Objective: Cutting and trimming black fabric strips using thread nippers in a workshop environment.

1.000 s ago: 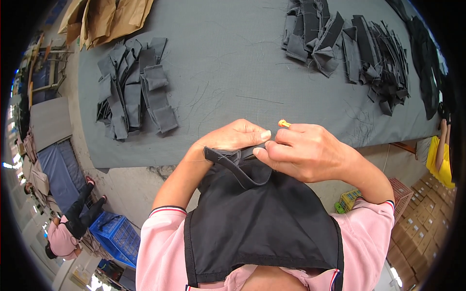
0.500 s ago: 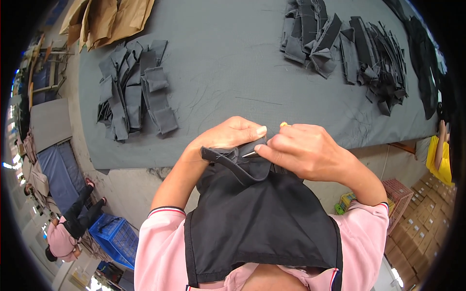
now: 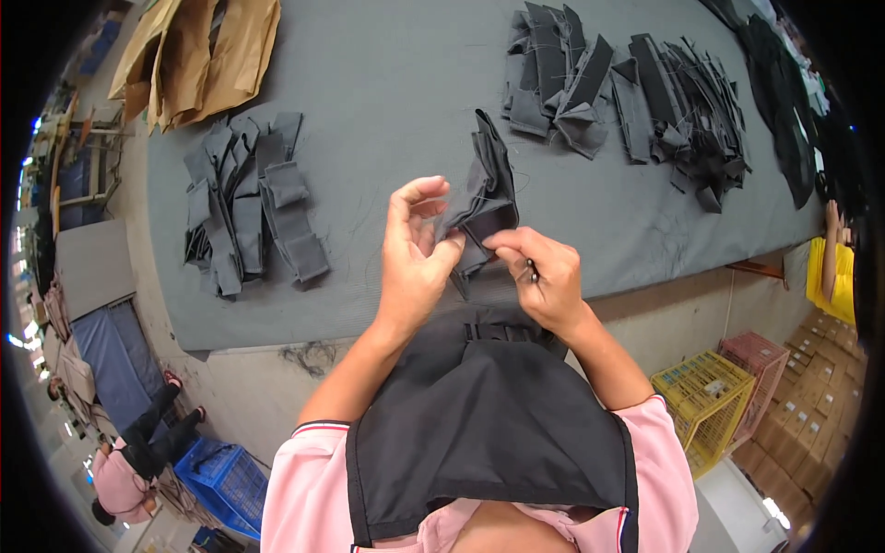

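Two hands grip one dark fabric piece [image 3: 484, 198] above the grey tabletop [image 3: 387, 101]: the left hand [image 3: 417, 263] pinches its lower edge, the right hand [image 3: 542, 276] holds it beside a small tool. Strap piles lie left [image 3: 249, 212] and beyond [image 3: 627, 88] it.

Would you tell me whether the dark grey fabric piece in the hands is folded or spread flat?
Folded: the dark grey fabric piece stands bunched in layered creases.

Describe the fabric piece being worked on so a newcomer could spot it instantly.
Start at the grey table. At its near edge, the left hand and right hand pinch a folded dark grey fabric piece. Unlike the stacked piles, it stands upright in the air.
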Action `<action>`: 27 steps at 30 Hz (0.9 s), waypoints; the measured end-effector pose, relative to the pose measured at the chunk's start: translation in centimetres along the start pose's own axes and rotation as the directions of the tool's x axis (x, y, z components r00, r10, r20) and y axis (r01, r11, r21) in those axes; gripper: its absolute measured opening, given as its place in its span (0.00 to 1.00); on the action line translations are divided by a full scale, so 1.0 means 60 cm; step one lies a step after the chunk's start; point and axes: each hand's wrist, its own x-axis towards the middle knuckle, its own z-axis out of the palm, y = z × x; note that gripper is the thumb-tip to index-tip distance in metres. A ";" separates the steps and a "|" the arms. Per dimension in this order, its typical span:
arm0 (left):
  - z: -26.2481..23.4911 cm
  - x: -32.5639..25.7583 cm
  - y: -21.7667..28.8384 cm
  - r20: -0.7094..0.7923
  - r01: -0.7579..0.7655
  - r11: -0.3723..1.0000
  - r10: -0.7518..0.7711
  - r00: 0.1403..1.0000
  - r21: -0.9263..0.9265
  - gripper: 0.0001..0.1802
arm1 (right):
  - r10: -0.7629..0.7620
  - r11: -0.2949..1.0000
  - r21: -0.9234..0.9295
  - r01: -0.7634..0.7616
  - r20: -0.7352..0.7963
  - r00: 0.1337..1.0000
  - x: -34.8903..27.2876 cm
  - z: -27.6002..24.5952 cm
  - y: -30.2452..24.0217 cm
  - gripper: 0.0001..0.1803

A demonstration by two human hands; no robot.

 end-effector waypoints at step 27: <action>0.003 -0.020 -0.017 -0.136 0.079 0.995 -0.070 0.988 0.060 0.33 | -0.047 0.874 -0.485 0.040 -0.002 0.999 0.009 0.001 -0.045 0.20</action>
